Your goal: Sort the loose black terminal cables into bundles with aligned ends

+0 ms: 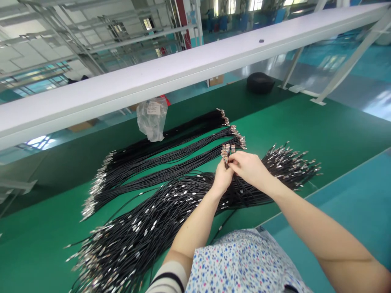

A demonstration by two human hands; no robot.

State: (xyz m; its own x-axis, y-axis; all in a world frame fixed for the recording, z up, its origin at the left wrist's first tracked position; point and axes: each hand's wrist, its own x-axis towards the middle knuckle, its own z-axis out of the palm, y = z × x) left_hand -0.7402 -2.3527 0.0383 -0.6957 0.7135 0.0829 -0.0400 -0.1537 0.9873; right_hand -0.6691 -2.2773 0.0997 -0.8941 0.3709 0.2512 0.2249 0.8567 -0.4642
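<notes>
My left hand (222, 178) is closed around a small bunch of black wires, whose metal terminal ends (227, 151) stick up above my fingers. My right hand (249, 167) is closed in a pinch against the same bunch, just right of the left hand. Both hands hover over a large loose pile of black wires with metal terminals (159, 219) spread across the green table (320, 122). Beyond my hands lie sorted bundles of black wires (171, 158), laid side by side with their terminals aligned.
A crumpled clear plastic bag with a label (152, 119) lies at the far side of the table. A white shelf beam (183, 69) runs overhead across the view. A black round object (260, 82) sits at the far table edge. Metal racks stand behind.
</notes>
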